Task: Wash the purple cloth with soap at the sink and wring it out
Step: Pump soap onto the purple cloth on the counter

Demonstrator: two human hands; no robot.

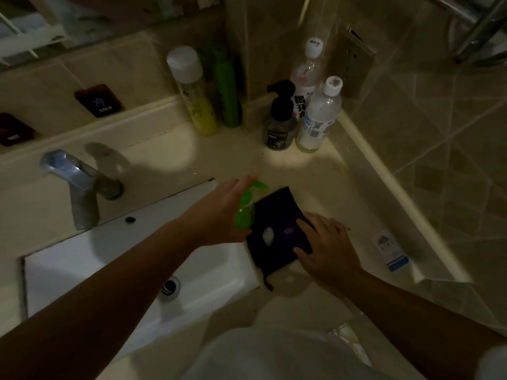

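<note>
The left hand [219,212] is curled around a translucent green soap bottle [247,207], holding it tipped low over the purple cloth [277,229]; the grip looks full-handed rather than a pinch, though the fingers on the far side of the bottle are hidden; the tilt suggests the bottle's mouth is aimed at the fabric to dispense soap. The right hand [326,242] lies flat with fingers spread, pressed on the right part of the cloth, probably to keep it from sliding while the soap goes on.

The cloth lies folded flat on the countertop [315,171] just right of the sink [82,259], between the two hands; its left edge is under the bottle, its right edge under the right hand's fingertips, and its near corner hangs toward the basin rim. A small white blob of soap foam [268,235] sits on its middle, with a fainter patch just right of that; so the soaping appears begun, while rinsing and wringing are not yet done.

Farther left stands the faucet [76,182]; no water shows running. At the far right corner are spray cans, a black pump dispenser [279,124] and two clear bottles.
</note>
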